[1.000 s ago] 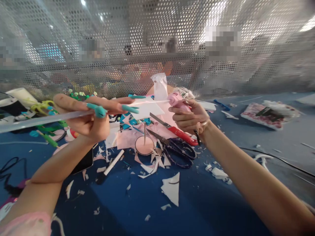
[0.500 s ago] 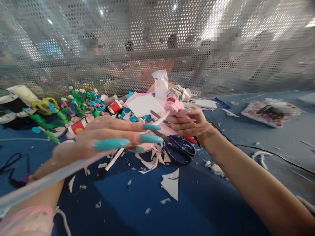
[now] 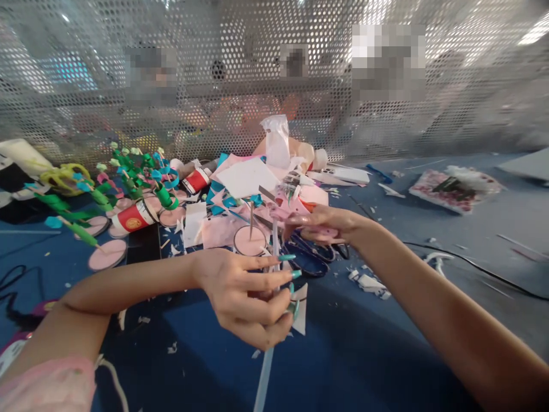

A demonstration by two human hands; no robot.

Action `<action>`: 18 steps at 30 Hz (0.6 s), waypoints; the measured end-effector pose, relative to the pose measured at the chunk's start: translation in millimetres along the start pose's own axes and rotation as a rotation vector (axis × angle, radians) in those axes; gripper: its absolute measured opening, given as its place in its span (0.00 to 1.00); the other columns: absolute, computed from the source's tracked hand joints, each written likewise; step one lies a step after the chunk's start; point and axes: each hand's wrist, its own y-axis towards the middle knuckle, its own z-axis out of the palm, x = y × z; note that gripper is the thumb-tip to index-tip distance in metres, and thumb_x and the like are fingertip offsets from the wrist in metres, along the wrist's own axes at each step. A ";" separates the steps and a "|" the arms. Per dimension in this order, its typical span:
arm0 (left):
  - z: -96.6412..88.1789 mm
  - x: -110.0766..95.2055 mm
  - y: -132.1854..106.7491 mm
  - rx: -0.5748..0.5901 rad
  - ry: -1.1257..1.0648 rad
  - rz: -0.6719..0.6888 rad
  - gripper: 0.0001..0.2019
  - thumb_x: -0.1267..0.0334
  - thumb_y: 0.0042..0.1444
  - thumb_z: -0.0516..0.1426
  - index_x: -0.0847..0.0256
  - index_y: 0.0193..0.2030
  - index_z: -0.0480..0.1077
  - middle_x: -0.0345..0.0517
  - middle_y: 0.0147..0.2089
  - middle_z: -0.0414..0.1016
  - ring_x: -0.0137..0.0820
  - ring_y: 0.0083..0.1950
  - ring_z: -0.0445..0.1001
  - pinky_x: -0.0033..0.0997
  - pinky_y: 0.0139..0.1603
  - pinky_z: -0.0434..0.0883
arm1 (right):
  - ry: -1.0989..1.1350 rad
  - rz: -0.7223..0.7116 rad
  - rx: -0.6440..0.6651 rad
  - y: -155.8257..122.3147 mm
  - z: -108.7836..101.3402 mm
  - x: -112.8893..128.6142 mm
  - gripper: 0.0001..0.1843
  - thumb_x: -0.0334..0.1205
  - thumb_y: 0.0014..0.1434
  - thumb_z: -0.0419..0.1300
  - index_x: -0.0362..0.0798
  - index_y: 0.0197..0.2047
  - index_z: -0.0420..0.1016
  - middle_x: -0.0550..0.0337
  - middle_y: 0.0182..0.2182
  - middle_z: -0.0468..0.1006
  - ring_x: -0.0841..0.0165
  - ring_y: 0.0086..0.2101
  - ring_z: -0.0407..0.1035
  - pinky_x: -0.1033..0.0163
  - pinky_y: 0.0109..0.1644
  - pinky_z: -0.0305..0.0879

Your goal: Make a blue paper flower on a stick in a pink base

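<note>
My right hand [image 3: 328, 222] is closed around a pink glue gun [image 3: 288, 209], partly hidden by the fingers and lost among the scraps behind. A long translucent glue stick [image 3: 263, 380] runs from the back of the gun down toward me. My left hand [image 3: 244, 294], with long turquoise nails, is curled around this stick below the gun. Just beyond the left hand lies a pink disc [image 3: 243, 242] with a thin upright stick and a small blue tip. Scissors with dark blue wrapped handles [image 3: 309, 263] lie under the right hand.
Green paper-wrapped stems [image 3: 132, 182] on pink discs stand at the left, beside a red-and-white paper cup [image 3: 134, 217]. White board [image 3: 249, 178] and paper scraps pile up centrally. A black cord [image 3: 476, 264] crosses the right side. A perforated metal screen [image 3: 193, 86] stands behind.
My left hand has moved right and closer to me, curling around the glue stick. The stick has swung from slanting left to nearly upright. The glue gun has turned and lowered slightly in my right hand.
</note>
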 end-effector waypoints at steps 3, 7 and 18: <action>6.9 0.7 -6.3 0.030 0.021 0.020 0.06 0.66 0.52 0.55 0.54 0.29 0.74 0.33 0.27 0.76 0.31 0.32 0.79 0.32 0.32 0.81 | 0.036 -0.050 -0.268 2.6 3.7 -4.4 0.28 0.55 0.31 0.70 0.47 0.29 0.65 0.69 0.16 0.64 0.78 0.14 0.55 0.71 0.13 0.52; 10.1 1.2 -9.6 0.015 0.011 0.030 0.06 0.67 0.51 0.56 0.55 0.27 0.73 0.33 0.26 0.76 0.31 0.32 0.79 0.31 0.33 0.80 | -0.206 -0.173 -0.534 5.5 5.0 -13.3 0.31 0.52 0.26 0.73 0.49 0.28 0.60 0.67 0.22 0.65 0.74 0.20 0.61 0.65 0.22 0.61; 22.3 -10.5 -16.6 0.178 -0.011 -0.040 0.05 0.60 0.55 0.55 0.46 0.37 0.72 0.33 0.33 0.78 0.26 0.37 0.78 0.26 0.41 0.78 | -1.292 -0.138 -0.889 -10.0 40.9 -17.9 0.17 0.43 0.56 0.52 0.44 0.47 0.64 0.47 0.40 0.74 0.59 0.34 0.68 0.62 0.30 0.52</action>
